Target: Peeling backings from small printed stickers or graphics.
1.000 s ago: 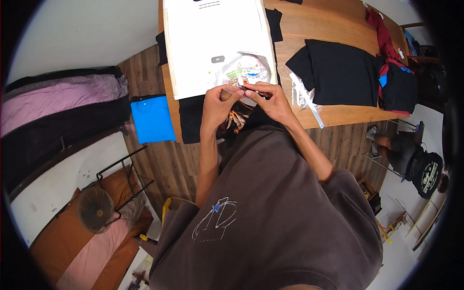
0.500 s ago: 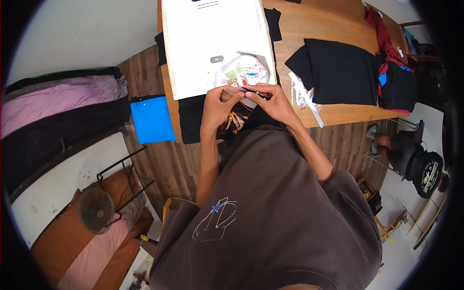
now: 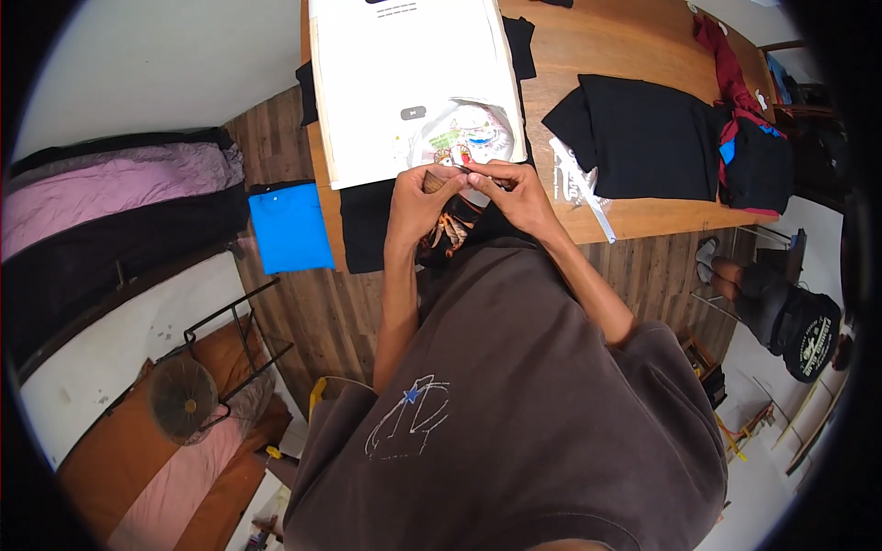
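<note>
My left hand [image 3: 418,209] and my right hand [image 3: 522,200] meet at the table's near edge. Thumbs and fingertips of both are pinched together around a small piece, too small and too covered to name. Below them hangs dark cloth with an orange print [image 3: 450,231], close to my body. Just beyond the fingertips, a clear plastic sheet with colourful drawings [image 3: 473,129] lies against a large white panel [image 3: 395,73]. Black cloth [image 3: 366,230] drapes over the table edge beside my left wrist.
On the wooden table [image 3: 625,41] lie a folded black garment [image 3: 648,138], a white printed plastic bag [image 3: 571,174] and dark red clothing [image 3: 726,60]. A blue folded cloth [image 3: 291,228] is at the left. A person in black [image 3: 790,317] sits at the right; a fan [image 3: 184,399] stands lower left.
My hands have shifted very slightly to the right, still pinched together. The person at the right has moved a little.
</note>
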`<action>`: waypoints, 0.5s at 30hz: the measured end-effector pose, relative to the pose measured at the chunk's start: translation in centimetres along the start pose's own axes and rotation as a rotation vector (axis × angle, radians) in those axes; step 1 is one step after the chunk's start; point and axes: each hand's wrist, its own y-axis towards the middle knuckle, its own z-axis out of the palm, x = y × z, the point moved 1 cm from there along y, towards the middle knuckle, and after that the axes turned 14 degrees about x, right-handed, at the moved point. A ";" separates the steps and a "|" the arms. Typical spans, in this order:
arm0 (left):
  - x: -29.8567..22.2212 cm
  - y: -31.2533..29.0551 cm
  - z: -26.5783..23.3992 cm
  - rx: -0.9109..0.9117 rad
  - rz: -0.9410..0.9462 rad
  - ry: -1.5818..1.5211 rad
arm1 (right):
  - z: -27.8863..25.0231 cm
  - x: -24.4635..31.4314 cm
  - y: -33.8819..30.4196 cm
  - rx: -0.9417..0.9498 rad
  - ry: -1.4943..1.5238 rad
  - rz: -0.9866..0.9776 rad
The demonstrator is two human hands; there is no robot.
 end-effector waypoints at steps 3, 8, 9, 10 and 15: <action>0.4 0.6 -0.3 -0.006 -0.009 0.016 | -0.3 -0.4 0.4 -0.019 0.015 0.018; -0.2 1.4 -0.6 0.048 0.008 -0.058 | -0.7 -0.7 0.9 -0.030 0.010 0.005; 0.0 1.3 -0.7 0.025 -0.014 -0.014 | -0.8 -0.8 1.0 -0.052 0.006 0.013; 1.7 1.7 -1.7 0.005 -0.046 0.082 | -0.7 -0.6 1.1 -0.016 0.021 -0.030; 10.0 1.7 -3.4 -0.033 -0.048 0.208 | 0.4 -7.4 1.2 -0.083 -0.012 0.093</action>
